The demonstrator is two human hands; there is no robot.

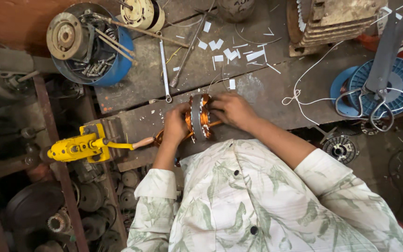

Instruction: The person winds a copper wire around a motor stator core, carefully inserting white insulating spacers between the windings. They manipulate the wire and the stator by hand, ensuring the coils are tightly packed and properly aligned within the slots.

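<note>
Soft, even daylight fell on the workbench [257,93], brightest along its far edge, with only faint shadows there. The left side below the bench edge lay dim and murky. Focus was sharp at centre; the corners bowed from wide-lens distortion.

the person's shirt and arms

the person wears a loose, light shirt with pale green leaf shapes all over it. small dark round buttons run down the front. the sleeves are short and folded up above the elbows, well back from the left hand [174,125] and the right hand [233,110]. both arms and hands are bare.
</note>
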